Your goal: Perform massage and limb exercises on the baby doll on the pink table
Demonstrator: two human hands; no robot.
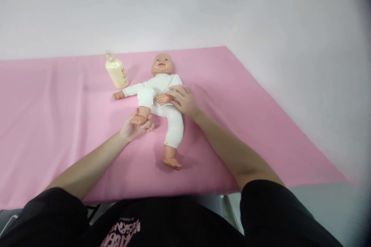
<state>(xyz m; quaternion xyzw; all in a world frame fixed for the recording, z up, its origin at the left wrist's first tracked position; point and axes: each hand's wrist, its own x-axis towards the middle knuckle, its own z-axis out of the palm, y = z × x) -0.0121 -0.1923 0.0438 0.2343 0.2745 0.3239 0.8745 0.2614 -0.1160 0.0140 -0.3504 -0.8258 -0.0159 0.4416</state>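
Observation:
A baby doll in a white suit lies on its back on a pink sheet, head towards the far side. My left hand cups the doll's foot from below, and that leg is bent up at the knee. My right hand rests on the doll's side and holds its hand against the body. The doll's other leg lies stretched out towards me, and its other arm points out to the left.
A pale yellow lotion bottle stands on the sheet just left of the doll's head. The sheet's near edge runs right in front of my body. A pale wall lies behind and a pale floor to the right.

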